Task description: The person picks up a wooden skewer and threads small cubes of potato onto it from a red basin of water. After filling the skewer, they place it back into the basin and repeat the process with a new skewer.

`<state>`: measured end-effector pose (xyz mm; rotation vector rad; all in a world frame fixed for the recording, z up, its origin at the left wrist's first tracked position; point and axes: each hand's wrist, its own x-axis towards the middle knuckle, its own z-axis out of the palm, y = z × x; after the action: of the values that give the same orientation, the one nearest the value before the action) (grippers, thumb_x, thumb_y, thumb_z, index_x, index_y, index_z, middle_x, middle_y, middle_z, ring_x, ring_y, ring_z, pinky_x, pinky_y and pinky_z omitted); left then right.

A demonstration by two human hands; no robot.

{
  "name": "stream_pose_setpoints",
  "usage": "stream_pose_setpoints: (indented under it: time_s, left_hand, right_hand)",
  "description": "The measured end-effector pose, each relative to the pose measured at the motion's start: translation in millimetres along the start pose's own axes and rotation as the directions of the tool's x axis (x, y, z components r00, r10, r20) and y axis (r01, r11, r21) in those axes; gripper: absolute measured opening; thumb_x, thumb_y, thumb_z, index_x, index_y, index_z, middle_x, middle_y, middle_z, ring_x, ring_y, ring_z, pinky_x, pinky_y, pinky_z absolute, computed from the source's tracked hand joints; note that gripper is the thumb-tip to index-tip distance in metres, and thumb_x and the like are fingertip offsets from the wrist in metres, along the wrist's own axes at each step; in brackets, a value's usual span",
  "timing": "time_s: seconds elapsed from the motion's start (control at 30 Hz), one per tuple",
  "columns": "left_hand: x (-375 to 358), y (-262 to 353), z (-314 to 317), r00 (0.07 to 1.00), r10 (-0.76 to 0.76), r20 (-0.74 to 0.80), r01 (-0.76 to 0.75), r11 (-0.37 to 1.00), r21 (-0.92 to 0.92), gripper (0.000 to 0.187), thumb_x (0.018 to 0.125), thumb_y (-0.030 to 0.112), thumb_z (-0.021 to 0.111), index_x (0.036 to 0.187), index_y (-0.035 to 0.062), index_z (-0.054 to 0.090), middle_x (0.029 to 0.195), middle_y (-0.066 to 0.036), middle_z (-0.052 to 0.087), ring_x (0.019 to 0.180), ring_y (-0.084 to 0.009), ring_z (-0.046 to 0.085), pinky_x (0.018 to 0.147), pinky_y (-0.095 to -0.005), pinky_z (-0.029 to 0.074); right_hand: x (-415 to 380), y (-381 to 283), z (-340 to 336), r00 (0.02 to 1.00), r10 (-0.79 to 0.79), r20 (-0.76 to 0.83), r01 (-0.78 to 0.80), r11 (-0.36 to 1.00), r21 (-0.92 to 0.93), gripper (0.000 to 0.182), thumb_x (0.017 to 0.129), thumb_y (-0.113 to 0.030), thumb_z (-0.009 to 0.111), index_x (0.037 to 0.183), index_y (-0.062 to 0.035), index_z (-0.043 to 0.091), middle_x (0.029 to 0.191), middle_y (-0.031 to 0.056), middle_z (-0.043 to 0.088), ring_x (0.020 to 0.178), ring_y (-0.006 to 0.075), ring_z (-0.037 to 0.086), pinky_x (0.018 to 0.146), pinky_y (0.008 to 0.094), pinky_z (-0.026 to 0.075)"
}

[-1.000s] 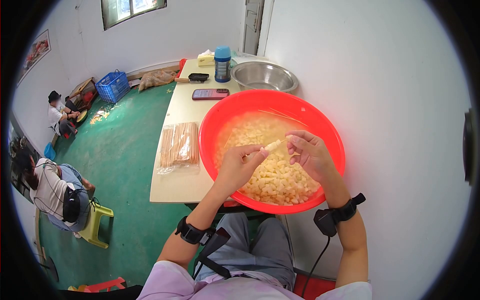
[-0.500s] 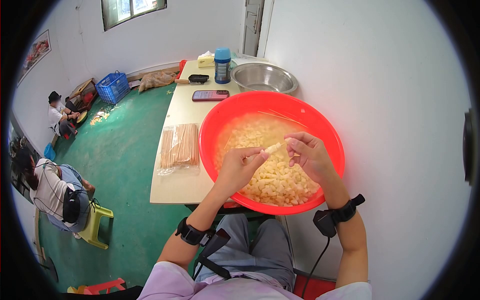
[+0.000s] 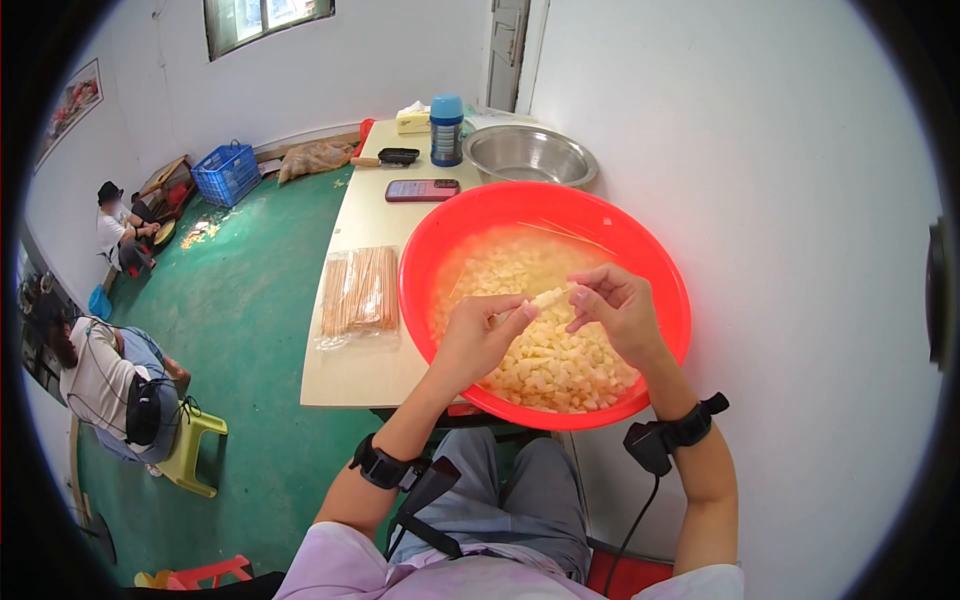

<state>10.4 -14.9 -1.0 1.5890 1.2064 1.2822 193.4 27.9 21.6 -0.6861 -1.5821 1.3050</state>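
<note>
Over the near half of a big red basin [image 3: 660, 345], both my hands meet at a thin skewer threaded with pale yellow chunks [image 3: 548, 298]. My left hand [image 3: 482, 335] is closed in a pinch around the skewer's left part. My right hand [image 3: 622, 312] is closed too, its thumb and fingertips pressed at the skewer's right end on a small pale chunk, mostly hidden by the fingers. Below the hands, many loose pale yellow chunks [image 3: 565, 365] sit in cloudy liquid. A few thin sticks [image 3: 570, 236] lean at the basin's far side.
Left of the basin, a plastic bag of wooden skewers [image 3: 360, 290] lies on the table [image 3: 345, 380]. Farther back are a phone [image 3: 422, 190], a black-and-wood tool [image 3: 395, 157], a blue-lidded flask [image 3: 446, 130] and a steel bowl [image 3: 530, 157]. A wall stands close at right. Two people sit at left.
My right hand has brought its chunk leftward against the skewer's end, closing the small gap between them. The left hand stays almost where it was.
</note>
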Motion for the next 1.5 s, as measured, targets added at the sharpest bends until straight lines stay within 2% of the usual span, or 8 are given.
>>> stream_pose_setpoints:
  time_s: [0.13,0.33,0.5,0.8,1.0,1.13,1.23,1.5]
  left_hand:
    - [1.0,-3.1,2.4,1.0,0.012,-0.006,-0.012,0.998,-0.069,0.026,0.082,0.02,0.057,0.094,-0.0027,0.061,0.057,0.001,0.049,0.053,-0.0033,0.04,0.047,-0.0211,0.033]
    - [2.2,-3.8,2.5,1.0,-0.015,0.011,0.016,0.998,-0.061,0.026,0.082,0.019,0.056,0.094,-0.0031,0.061,0.059,0.001,0.05,0.053,-0.0033,0.04,0.047,-0.0204,0.033]
    - [4.1,-7.2,5.0,1.0,0.028,-0.001,-0.028,0.995,-0.093,0.026,0.082,0.02,0.056,0.095,-0.0029,0.061,0.061,0.0,0.053,0.055,-0.0031,0.042,0.048,-0.0195,0.035]
    - [3.2,-8.3,5.1,0.999,0.034,-0.017,-0.036,0.994,-0.103,0.027,0.082,0.021,0.057,0.096,-0.0008,0.062,0.061,0.001,0.053,0.054,-0.003,0.042,0.048,-0.0195,0.034]
    - [0.5,-7.3,3.6,0.999,0.031,-0.026,-0.032,0.999,-0.017,0.026,0.081,0.021,0.058,0.094,-0.0011,0.062,0.061,0.001,0.052,0.053,-0.0027,0.041,0.047,-0.0201,0.033]
    - [-1.0,-4.1,4.5,0.995,0.085,-0.046,-0.084,0.996,0.021,0.027,0.08,0.021,0.059,0.094,-0.0018,0.062,0.057,0.0,0.051,0.052,-0.0034,0.041,0.047,-0.0209,0.033]
    - [-1.9,0.5,2.2,0.998,0.066,-0.019,-0.065,0.996,0.058,0.027,0.08,0.021,0.058,0.094,-0.0022,0.061,0.054,-0.001,0.049,0.052,-0.0038,0.04,0.046,-0.0219,0.033]
    - [-0.5,-5.6,2.0,0.999,0.037,0.018,-0.037,0.999,0.006,0.026,0.08,0.02,0.058,0.093,-0.0024,0.061,0.055,0.002,0.047,0.05,-0.003,0.036,0.044,-0.0218,0.03]
  right_hand:
    - [1.0,3.3,0.8,1.0,-0.004,0.004,0.004,1.0,0.005,0.013,0.081,-0.002,0.053,0.092,0.0056,0.054,0.075,0.0068,0.055,0.066,0.0114,0.057,0.06,0.0282,0.055]
    - [1.7,4.6,2.3,1.0,0.016,0.012,-0.016,1.0,0.012,0.014,0.082,-0.003,0.053,0.093,0.0056,0.053,0.076,0.0067,0.055,0.068,0.0116,0.057,0.061,0.0285,0.055]
    - [2.7,6.5,2.7,1.0,0.007,0.006,-0.007,1.0,0.012,0.015,0.082,-0.004,0.053,0.094,0.0053,0.053,0.076,0.0059,0.055,0.068,0.011,0.057,0.062,0.0286,0.055]
    - [3.5,1.5,-6.8,0.988,0.148,-0.04,-0.133,0.956,0.262,0.016,0.081,-0.013,0.057,0.09,0.0005,0.058,0.072,0.0028,0.054,0.06,0.0073,0.053,0.053,0.0256,0.052]
    - [2.2,-2.2,-6.9,0.975,0.22,-0.001,-0.21,0.932,0.295,0.009,0.081,-0.008,0.056,0.085,-0.001,0.056,0.067,0.0038,0.055,0.058,0.0092,0.054,0.05,0.0257,0.053]
    - [2.5,0.1,-10.8,0.977,0.206,0.05,-0.211,0.938,0.275,0.009,0.079,-0.009,0.058,0.082,-0.0015,0.056,0.072,0.0038,0.055,0.061,0.0096,0.055,0.056,0.0283,0.054]
    - [2.9,1.5,-11.2,0.977,0.205,0.066,-0.215,0.94,0.264,0.007,0.079,-0.008,0.058,0.081,-0.0022,0.055,0.072,0.004,0.055,0.062,0.0099,0.055,0.057,0.029,0.054]
    - [3.0,-1.0,-11.4,0.97,0.228,0.087,-0.242,0.944,0.225,0.007,0.079,-0.008,0.057,0.079,-0.0026,0.053,0.072,0.0046,0.055,0.062,0.0103,0.055,0.056,0.0299,0.055]
